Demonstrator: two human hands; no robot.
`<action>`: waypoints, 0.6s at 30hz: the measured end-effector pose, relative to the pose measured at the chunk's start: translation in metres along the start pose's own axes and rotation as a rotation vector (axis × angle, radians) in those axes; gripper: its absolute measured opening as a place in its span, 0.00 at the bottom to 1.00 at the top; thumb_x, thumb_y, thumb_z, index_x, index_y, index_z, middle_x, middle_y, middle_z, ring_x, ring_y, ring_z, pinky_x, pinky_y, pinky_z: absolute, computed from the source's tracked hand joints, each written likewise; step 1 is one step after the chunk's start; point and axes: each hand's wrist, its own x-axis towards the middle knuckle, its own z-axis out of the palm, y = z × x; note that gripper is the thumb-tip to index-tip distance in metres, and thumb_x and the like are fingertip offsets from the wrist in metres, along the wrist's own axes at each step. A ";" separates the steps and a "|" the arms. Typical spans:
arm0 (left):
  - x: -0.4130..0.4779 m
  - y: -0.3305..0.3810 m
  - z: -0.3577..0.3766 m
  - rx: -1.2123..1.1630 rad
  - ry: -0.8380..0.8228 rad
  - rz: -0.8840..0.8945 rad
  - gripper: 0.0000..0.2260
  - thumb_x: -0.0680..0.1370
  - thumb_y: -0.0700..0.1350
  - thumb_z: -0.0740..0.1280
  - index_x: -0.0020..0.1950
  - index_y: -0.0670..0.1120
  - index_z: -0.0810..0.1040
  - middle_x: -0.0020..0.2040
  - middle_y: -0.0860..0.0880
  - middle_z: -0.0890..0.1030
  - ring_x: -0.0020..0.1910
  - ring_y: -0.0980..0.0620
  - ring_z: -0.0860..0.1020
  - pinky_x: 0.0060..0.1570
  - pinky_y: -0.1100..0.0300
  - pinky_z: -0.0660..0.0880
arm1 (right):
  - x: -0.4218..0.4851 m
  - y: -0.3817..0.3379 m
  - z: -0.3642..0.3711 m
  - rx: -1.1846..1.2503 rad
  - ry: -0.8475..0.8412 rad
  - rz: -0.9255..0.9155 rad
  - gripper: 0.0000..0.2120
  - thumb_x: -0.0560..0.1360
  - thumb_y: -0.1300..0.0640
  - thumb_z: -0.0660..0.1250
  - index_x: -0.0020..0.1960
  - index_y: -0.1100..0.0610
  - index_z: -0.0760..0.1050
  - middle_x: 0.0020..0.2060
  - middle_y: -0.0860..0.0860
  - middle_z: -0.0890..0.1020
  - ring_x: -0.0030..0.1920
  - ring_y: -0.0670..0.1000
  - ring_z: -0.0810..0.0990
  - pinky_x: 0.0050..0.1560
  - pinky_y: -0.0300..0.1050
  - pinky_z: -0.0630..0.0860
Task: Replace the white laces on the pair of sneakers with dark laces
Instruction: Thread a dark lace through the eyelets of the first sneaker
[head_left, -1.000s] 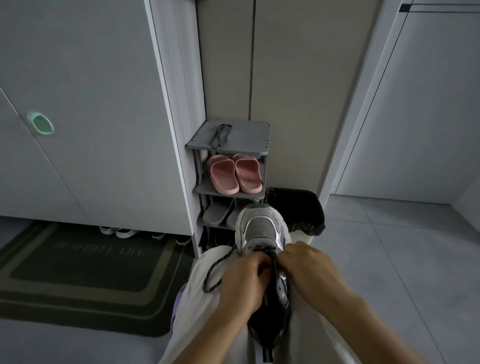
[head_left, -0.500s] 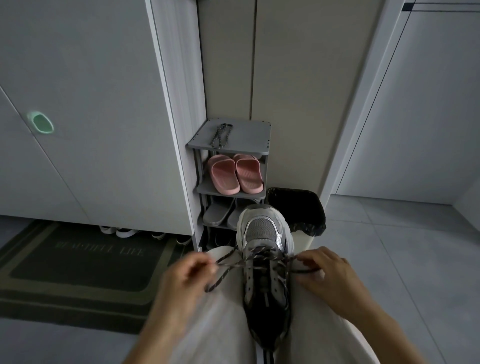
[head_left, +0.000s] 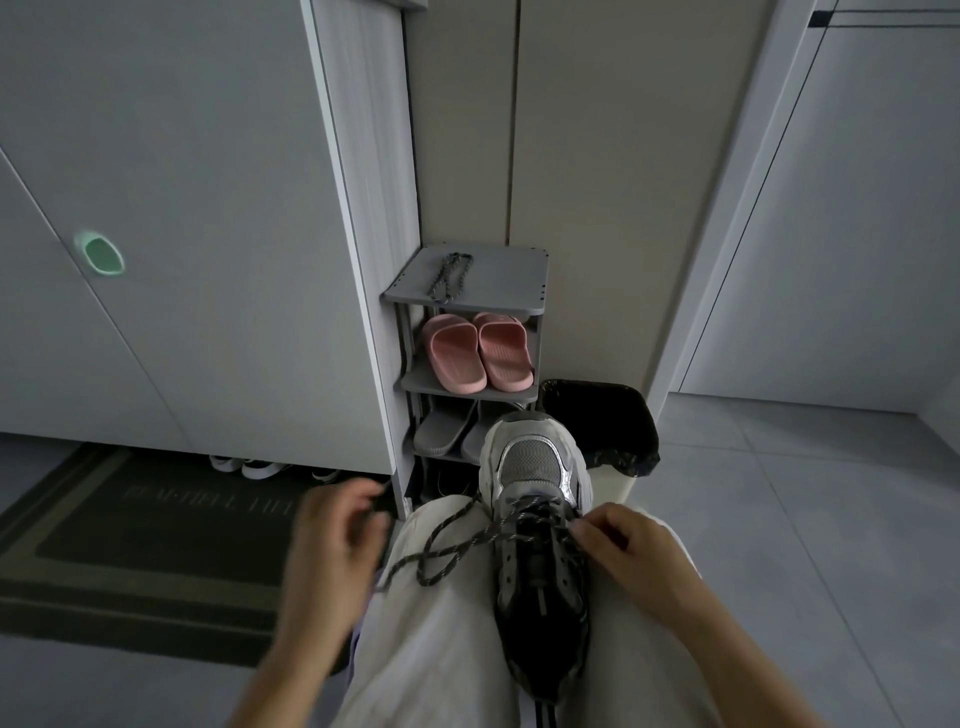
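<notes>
the sneaker (head_left: 535, 462) rests on the person's lap, toe pointing far, with the dark lace (head_left: 470, 540) crossed through its far eyelets and trailing left over the pale trousers (head_left: 441, 649). the right hand (head_left: 628, 551) pinches the lace at the sneaker's right edge. the left hand (head_left: 332, 545) is blurred with curled fingers, and whether it grips the lace cannot be told.

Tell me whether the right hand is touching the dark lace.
Touching. In the head view the right hand pinches the dark lace between its fingers on the sneaker.
</notes>
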 end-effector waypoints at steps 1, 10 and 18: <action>-0.002 0.019 0.012 -0.039 -0.045 0.140 0.05 0.74 0.45 0.66 0.49 0.51 0.78 0.46 0.55 0.75 0.45 0.58 0.74 0.44 0.68 0.69 | -0.001 -0.003 0.000 -0.020 -0.022 -0.007 0.10 0.72 0.42 0.64 0.34 0.43 0.73 0.31 0.46 0.78 0.35 0.41 0.76 0.39 0.35 0.72; -0.009 0.072 0.067 0.252 -0.221 0.428 0.14 0.56 0.46 0.81 0.35 0.51 0.78 0.34 0.55 0.75 0.30 0.57 0.76 0.32 0.65 0.70 | 0.000 -0.014 -0.006 0.066 -0.169 0.068 0.05 0.75 0.57 0.65 0.48 0.57 0.76 0.34 0.44 0.77 0.33 0.38 0.75 0.36 0.26 0.69; -0.014 0.062 0.051 -0.146 -0.249 0.163 0.09 0.72 0.41 0.70 0.36 0.50 0.73 0.36 0.56 0.70 0.36 0.61 0.72 0.37 0.73 0.67 | -0.004 -0.024 -0.003 -0.006 -0.040 0.100 0.03 0.67 0.52 0.68 0.39 0.44 0.77 0.32 0.43 0.79 0.33 0.39 0.76 0.36 0.30 0.73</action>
